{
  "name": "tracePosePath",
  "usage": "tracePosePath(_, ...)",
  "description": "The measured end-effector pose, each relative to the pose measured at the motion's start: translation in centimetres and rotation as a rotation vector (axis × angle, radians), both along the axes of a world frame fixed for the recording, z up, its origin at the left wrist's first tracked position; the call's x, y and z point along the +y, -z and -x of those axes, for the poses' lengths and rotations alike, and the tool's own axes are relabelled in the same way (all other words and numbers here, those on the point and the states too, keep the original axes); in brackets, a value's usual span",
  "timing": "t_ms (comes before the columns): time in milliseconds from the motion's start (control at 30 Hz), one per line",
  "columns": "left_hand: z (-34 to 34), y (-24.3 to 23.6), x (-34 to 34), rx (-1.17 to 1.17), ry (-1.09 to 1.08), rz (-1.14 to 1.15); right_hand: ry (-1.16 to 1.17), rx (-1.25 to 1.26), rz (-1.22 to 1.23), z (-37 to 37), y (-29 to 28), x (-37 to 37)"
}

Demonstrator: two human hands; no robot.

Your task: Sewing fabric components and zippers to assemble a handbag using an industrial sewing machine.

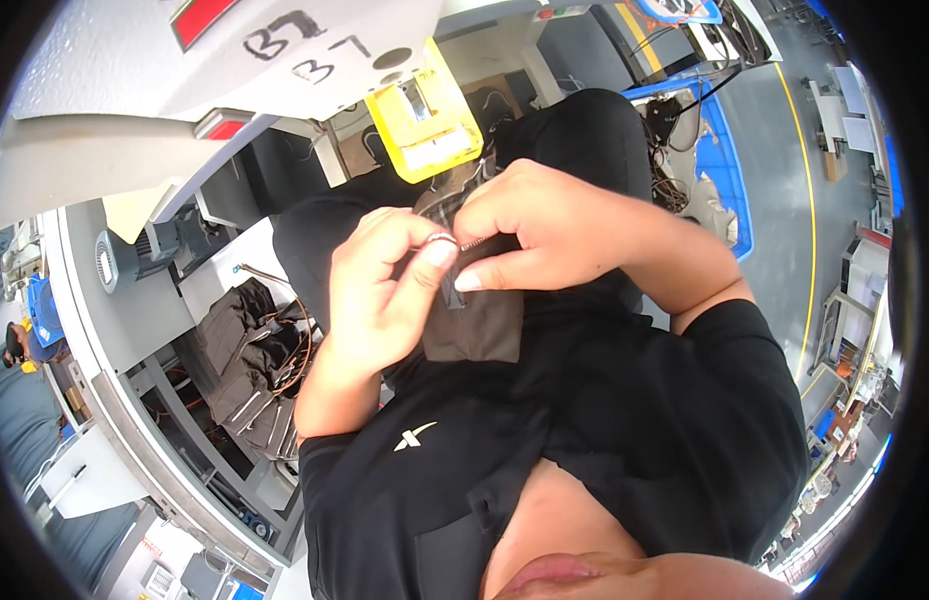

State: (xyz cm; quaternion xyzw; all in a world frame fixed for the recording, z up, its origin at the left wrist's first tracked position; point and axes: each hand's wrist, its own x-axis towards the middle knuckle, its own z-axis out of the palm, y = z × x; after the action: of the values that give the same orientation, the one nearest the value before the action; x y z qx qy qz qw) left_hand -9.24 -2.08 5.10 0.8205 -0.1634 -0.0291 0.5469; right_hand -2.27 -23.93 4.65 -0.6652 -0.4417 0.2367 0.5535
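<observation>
A dark brown fabric piece (pixel 475 335), shaped like a small bag or pouch, lies across my lap. Above it, my left hand (pixel 370 285) pinches something at thumb and forefinger, where a small pale band shows. My right hand (pixel 535 235) is closed at the same spot, its thumb and fingers pressing on a thin strip that looks like a zipper (pixel 472 244). The two sets of fingertips nearly touch. Between them the fingers cover most of what is held, and a greyish strip hangs below onto the brown fabric.
A yellow plastic bin (pixel 475 140) stands just beyond my hands, under a white machine body (pixel 135 75). Dark fabric pieces (pixel 250 350) with zippers and cords are heaped at the left. At the right, a blue tray (pixel 733 190) holds cables and fabric.
</observation>
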Motion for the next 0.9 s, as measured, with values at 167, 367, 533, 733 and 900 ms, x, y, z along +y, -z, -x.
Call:
tracePosePath(167, 1.0, 0.9, 3.1, -0.029, -0.095, 0.493, -0.318, 0.016, 0.226, -3.1, 3.1, -1.1)
tracePosePath(367, 1.2, 1.8, 11.2, -0.096, -0.095, 0.226, -0.234, -0.220, 0.158, -3.7, 4.3, -3.3)
tracePosePath(533, 4.2, 5.7, 10.6, 0.538, -0.229, -0.028, -0.270, -0.719, 0.319, 0.2, 1.3, -1.9)
tracePosePath(733, 5.6, 7.5, 9.5, 0.676, -0.199, 0.094, -0.282, -0.824, 0.148, 3.3, -0.9, 1.2)
tracePosePath(900, 5.9, 4.9, 9.5, 0.787, -0.252, 0.579, -0.162, -0.863, 0.015, 3.7, -3.2, 1.7)
